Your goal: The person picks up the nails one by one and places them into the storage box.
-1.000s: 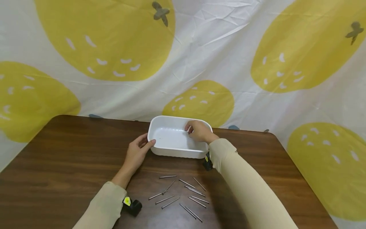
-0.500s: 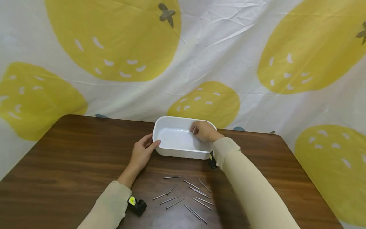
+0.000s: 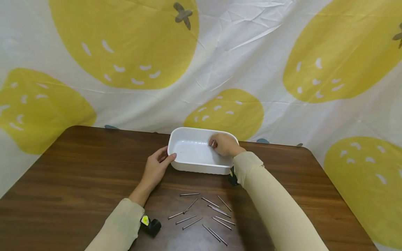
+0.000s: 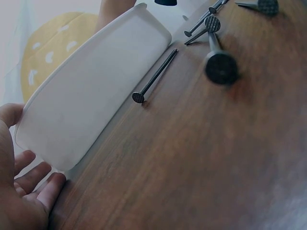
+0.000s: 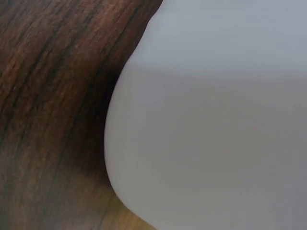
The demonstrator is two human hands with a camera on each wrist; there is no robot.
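A white rectangular plastic tub [image 3: 192, 153] stands near the far edge of the table. At its left end my left hand [image 3: 156, 167] holds the rim, thumb on top. In the left wrist view the fingers [image 4: 50, 191] curl around the tub's lower corner. My right hand [image 3: 223, 144] is inside the tub at its right end, with curled fingers; whether they hold something is hidden. The right wrist view shows the tub's outer wall [image 5: 201, 143] close up, without the hand. Several loose steel nails [image 3: 190, 194] lie on the table in front of the tub.
The dark wooden table [image 3: 103, 174] has rounded far corners. Behind it hangs a white cloth [image 3: 232, 69] with large yellow fruit prints. Beneath the left wrist is a black wrist camera [image 3: 152, 227]; another black wrist camera [image 3: 233, 177] sits by the tub's front right corner.
The head view has swung slightly left, so everything sits further right in the picture. Both hands keep their places at the tub, and the nails lie as before.
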